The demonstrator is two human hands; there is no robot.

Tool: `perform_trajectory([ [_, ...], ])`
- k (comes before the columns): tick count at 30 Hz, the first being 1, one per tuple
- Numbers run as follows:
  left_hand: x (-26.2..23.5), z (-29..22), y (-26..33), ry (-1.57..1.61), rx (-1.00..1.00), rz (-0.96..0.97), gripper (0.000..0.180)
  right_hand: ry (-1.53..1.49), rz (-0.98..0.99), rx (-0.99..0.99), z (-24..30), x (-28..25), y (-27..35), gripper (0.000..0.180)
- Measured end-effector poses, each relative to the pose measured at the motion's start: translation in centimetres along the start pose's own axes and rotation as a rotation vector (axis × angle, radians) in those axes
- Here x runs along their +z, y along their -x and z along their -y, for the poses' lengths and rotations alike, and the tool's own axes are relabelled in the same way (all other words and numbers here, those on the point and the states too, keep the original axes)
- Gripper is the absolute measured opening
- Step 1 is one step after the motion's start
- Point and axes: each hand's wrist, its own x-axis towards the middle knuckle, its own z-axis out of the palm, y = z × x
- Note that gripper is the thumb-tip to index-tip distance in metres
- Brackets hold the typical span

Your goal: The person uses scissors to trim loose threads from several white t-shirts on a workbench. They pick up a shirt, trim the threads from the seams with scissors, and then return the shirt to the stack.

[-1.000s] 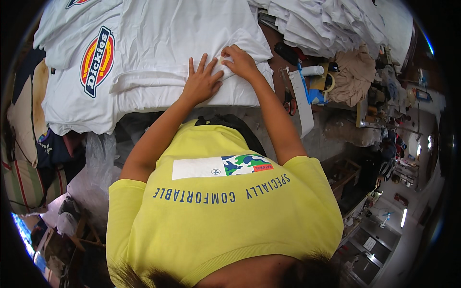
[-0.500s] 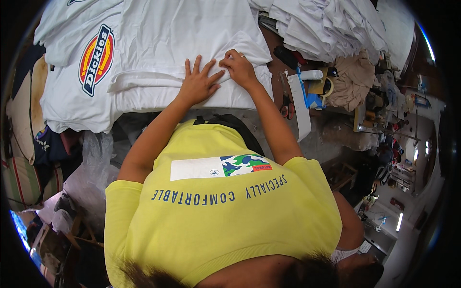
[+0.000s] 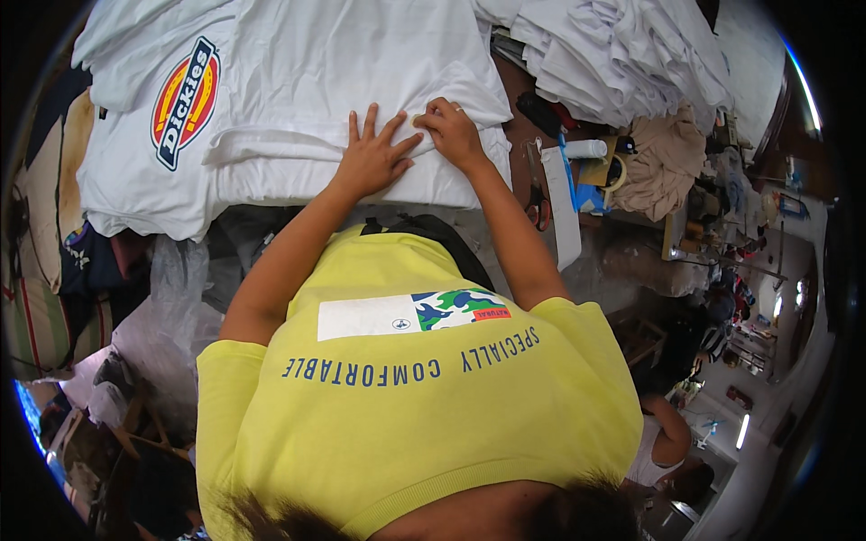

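A white T-shirt (image 3: 271,72) lies spread over the worktable with its near part folded over. On its left part is a red, yellow and dark blue printed emblem (image 3: 186,104). Flat on the folded cloth rests my left hand (image 3: 372,160), fingers spread, holding nothing. Just right of it, my right hand (image 3: 453,135) is closed in a pinch at the cloth. A small, pale yellowish round piece (image 3: 416,120) shows at its fingertips; its exact kind is too small to tell. The tips of both hands are close together.
A heap of white garments (image 3: 622,54) fills the back right. Nearer lie scissors (image 3: 538,209), a long white strip (image 3: 561,203), a tape roll (image 3: 615,173) and beige cloth (image 3: 666,162). Clear plastic (image 3: 176,279) hangs at left. Another person (image 3: 663,442) is at lower right.
My right fingers have shifted slightly, and the pale round piece now shows at their tips. My left hand stays flat on the cloth. The other person has moved rightward in view.
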Motion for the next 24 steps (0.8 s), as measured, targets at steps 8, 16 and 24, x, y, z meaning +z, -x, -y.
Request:
perform_trajectory([
  [8,0.4,-0.1,0.1,-0.006,0.001,-0.013,0.043,0.009,-0.008,0.031,0.2,0.0,0.1,0.014],
  [16,-0.1,-0.2,0.1,-0.044,-0.009,0.030,0.043,-0.157,0.065,0.318,0.3,0.0,-1.0,0.011],
  [24,0.2,-0.1,0.1,-0.056,-0.002,0.018,0.042,-0.860,-0.077,0.579,-3.5,-1.4,0.6,0.006],
])
